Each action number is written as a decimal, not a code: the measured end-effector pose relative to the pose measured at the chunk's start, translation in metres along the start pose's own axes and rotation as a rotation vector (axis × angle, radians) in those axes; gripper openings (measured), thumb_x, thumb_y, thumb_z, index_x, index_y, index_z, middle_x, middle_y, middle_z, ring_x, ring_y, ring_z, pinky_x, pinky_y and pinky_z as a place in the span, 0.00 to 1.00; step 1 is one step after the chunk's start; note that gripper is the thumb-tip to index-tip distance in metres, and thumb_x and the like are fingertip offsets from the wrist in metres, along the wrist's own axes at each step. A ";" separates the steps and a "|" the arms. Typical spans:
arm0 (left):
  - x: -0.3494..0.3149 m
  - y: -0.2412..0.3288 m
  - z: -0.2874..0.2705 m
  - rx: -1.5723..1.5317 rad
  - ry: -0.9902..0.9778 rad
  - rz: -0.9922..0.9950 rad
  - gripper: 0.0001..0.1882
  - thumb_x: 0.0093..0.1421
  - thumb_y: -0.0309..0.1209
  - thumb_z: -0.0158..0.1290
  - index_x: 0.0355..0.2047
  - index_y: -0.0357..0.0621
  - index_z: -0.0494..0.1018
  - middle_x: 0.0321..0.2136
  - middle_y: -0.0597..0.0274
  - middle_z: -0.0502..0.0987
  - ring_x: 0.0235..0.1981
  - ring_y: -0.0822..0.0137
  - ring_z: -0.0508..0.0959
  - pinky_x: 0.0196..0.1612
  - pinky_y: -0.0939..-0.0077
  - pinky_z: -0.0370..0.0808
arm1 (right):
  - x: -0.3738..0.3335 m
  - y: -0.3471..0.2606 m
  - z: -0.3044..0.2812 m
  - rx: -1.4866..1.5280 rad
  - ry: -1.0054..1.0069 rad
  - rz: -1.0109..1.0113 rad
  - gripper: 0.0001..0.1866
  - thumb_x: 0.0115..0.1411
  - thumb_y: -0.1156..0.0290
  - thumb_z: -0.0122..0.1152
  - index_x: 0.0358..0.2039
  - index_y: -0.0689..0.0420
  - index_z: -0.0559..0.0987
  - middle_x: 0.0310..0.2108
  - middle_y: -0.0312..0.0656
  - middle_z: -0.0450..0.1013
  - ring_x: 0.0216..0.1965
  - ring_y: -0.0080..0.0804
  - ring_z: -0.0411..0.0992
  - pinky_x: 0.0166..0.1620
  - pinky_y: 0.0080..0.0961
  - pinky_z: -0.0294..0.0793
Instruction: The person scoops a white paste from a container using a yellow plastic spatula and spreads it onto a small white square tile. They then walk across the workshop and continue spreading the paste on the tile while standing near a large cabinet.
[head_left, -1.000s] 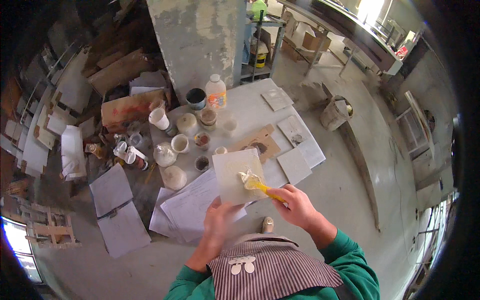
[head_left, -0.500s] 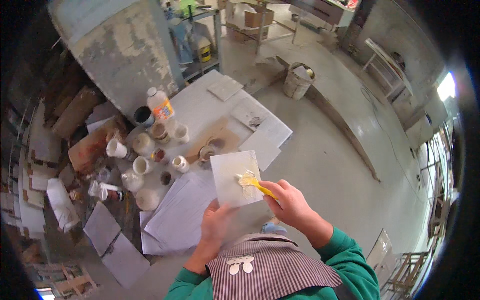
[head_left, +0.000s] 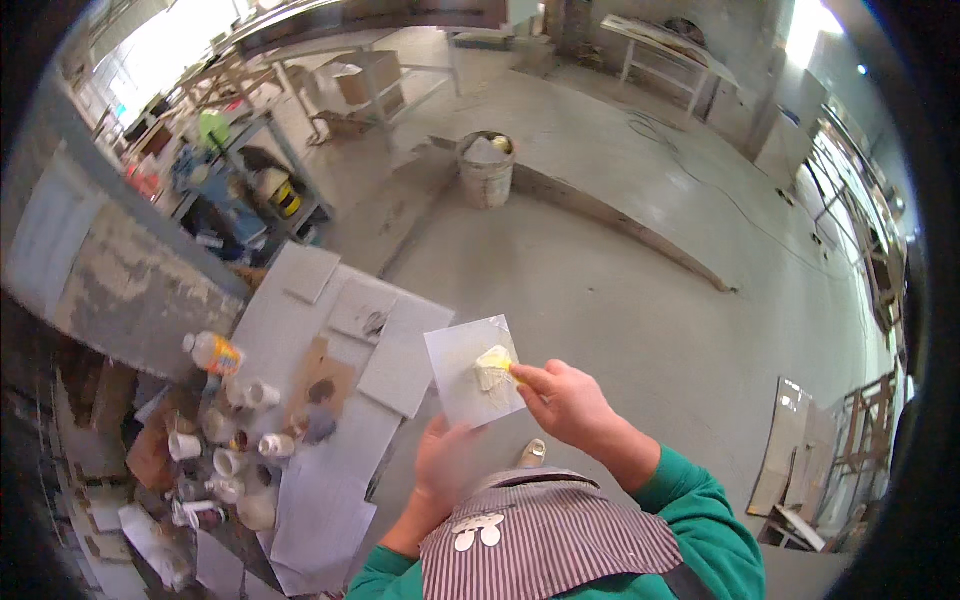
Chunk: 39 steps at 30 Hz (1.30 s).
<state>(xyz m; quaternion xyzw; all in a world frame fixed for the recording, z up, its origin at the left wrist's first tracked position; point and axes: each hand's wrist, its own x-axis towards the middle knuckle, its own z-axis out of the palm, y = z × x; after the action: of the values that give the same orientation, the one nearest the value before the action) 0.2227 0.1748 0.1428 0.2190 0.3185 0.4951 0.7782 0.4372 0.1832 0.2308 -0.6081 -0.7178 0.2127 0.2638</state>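
A square white board (head_left: 452, 362) is held in front of me at waist height. My left hand (head_left: 445, 460), blurred, grips it at its lower left edge. My right hand (head_left: 568, 402) is closed on a small yellow spatula (head_left: 506, 366), whose handle is mostly hidden by the fingers. The spatula's blade touches a mound of cream-coloured paste (head_left: 491, 374) at the middle of the board. Thin smears of paste run from the mound toward the board's lower right.
A worktable (head_left: 262, 315) at left bears flat panels, paper sheets (head_left: 325, 515), several cups and jars, and a plastic bottle (head_left: 212, 352). A bucket (head_left: 486, 178) stands ahead beside a low floor ledge (head_left: 620, 220). Panels (head_left: 785, 440) lean at right.
My view has turned to the right, so the worktable now lies farther left. The spatula has moved with its paste on the board, and my right fingers have come closer to its blade.
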 end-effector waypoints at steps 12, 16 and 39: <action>0.140 -0.070 0.109 -0.091 -0.070 -0.153 0.20 0.60 0.16 0.46 0.53 0.36 0.69 0.51 0.52 0.76 0.52 0.54 0.76 0.59 0.54 0.73 | -0.011 0.156 -0.078 0.935 0.068 0.592 0.17 0.70 0.67 0.43 0.55 0.59 0.72 0.24 0.32 0.65 0.22 0.19 0.58 0.25 0.20 0.61; 0.185 -0.089 0.146 -0.062 -0.112 -0.157 0.20 0.60 0.16 0.47 0.53 0.38 0.70 0.51 0.53 0.76 0.52 0.54 0.77 0.59 0.54 0.74 | -0.004 0.192 -0.082 1.510 0.099 0.961 0.19 0.71 0.66 0.41 0.58 0.58 0.67 0.24 0.31 0.61 0.21 0.16 0.52 0.22 0.15 0.52; 0.609 -0.165 0.363 0.337 -0.411 -0.334 0.20 0.58 0.19 0.51 0.52 0.29 0.70 0.48 0.51 0.77 0.50 0.60 0.77 0.58 0.60 0.71 | 0.271 0.491 -0.275 1.711 0.532 0.918 0.19 0.69 0.70 0.40 0.59 0.57 0.65 0.21 0.29 0.58 0.18 0.15 0.50 0.19 0.13 0.49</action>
<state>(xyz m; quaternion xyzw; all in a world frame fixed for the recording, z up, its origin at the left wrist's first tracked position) 0.7723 0.6516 0.1198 0.3849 0.2635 0.2459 0.8497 0.9535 0.5290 0.1673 -0.4597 0.0624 0.5950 0.6562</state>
